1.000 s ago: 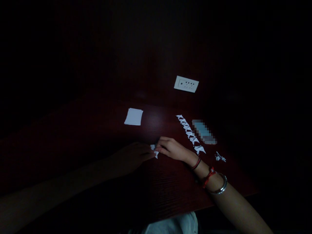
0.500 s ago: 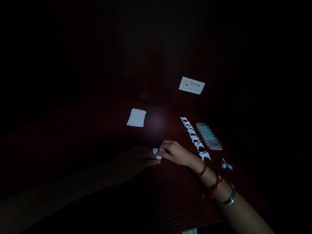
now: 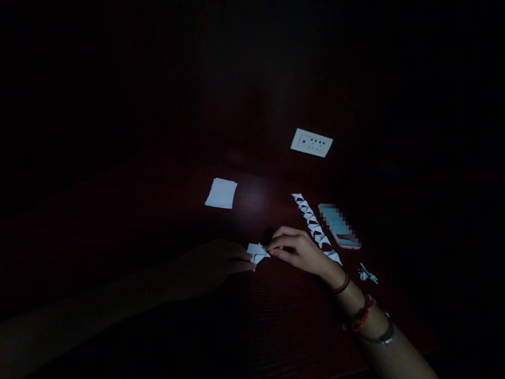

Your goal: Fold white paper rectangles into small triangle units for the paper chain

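Darkness over most of the scene; only the middle of the tabletop [image 3: 268, 316] shows, dark red wood grain. My left hand [image 3: 215, 260] lies low in shadow, fingertips pressed on the left edge of one small folded paper piece [image 3: 257, 252]; whether those fingers are together or apart I cannot tell in this light. Beyond it, further back, one flat stack of white paper squares [image 3: 221, 193], well apart from both hands. The folded piece lies on the tabletop between my two hands. My right hand [image 3: 302, 250] has thumb and forefinger pinched shut on the piece's right corner. On that wrist: one red cord, one second red cord, one metal bangle. Just right of the hand, one row of folded white triangles [image 3: 315, 227] runs back diagonally; individual count too small to make out. Beside the row, one phone [image 3: 339, 226]. Nearer me, one small white scrap cluster [image 3: 366, 274]. On the wall behind, one white socket plate [image 3: 311, 142].
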### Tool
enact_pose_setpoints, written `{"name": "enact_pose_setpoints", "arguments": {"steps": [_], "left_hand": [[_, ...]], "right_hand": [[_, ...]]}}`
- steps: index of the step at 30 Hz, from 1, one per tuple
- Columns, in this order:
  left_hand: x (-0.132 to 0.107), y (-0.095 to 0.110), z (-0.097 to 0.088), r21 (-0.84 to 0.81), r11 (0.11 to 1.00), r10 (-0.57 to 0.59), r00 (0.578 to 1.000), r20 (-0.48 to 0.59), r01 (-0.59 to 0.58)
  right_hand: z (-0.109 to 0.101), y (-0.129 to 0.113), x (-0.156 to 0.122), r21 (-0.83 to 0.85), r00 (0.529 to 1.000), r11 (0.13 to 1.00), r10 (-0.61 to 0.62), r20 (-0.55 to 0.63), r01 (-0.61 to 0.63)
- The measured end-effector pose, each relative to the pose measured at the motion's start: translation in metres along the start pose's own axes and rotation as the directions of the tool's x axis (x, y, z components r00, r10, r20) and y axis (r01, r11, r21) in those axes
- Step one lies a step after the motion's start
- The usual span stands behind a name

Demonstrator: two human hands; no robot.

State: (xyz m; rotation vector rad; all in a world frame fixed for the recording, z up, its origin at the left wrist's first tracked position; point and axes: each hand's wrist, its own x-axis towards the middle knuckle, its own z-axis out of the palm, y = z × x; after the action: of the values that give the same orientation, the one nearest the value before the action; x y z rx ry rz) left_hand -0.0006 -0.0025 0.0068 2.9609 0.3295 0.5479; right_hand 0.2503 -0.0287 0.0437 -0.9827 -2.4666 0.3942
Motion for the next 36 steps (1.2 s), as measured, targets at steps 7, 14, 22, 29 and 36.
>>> {"name": "enact_pose_setpoints", "arguments": {"steps": [7,14,22,29,36], "left_hand": [[-0.004,-0.006,-0.006,-0.047,0.999,-0.008,1.000,0.010,0.008],[-0.006,-0.006,-0.004,-0.054,0.999,-0.009,1.000,0.010,0.009],[-0.008,-0.007,-0.003,-0.059,0.998,0.008,0.999,-0.031,-0.010],[-0.007,-0.007,-0.003,-0.036,0.999,-0.004,1.000,-0.024,0.003],[-0.007,-0.006,-0.002,-0.031,0.999,-0.008,0.999,-0.048,0.007]], "right_hand": [[0.003,-0.006,0.000,-0.113,0.981,0.987,-0.096,0.171,0.117],[0.003,-0.007,0.000,-0.125,0.975,0.984,-0.097,0.200,0.124],[0.003,-0.010,-0.001,-0.190,0.972,0.975,-0.070,0.222,0.114],[0.002,-0.013,0.000,-0.195,0.969,0.975,-0.057,0.239,0.105],[0.001,-0.011,0.002,-0.225,0.954,0.958,-0.111,0.277,0.177]]}}
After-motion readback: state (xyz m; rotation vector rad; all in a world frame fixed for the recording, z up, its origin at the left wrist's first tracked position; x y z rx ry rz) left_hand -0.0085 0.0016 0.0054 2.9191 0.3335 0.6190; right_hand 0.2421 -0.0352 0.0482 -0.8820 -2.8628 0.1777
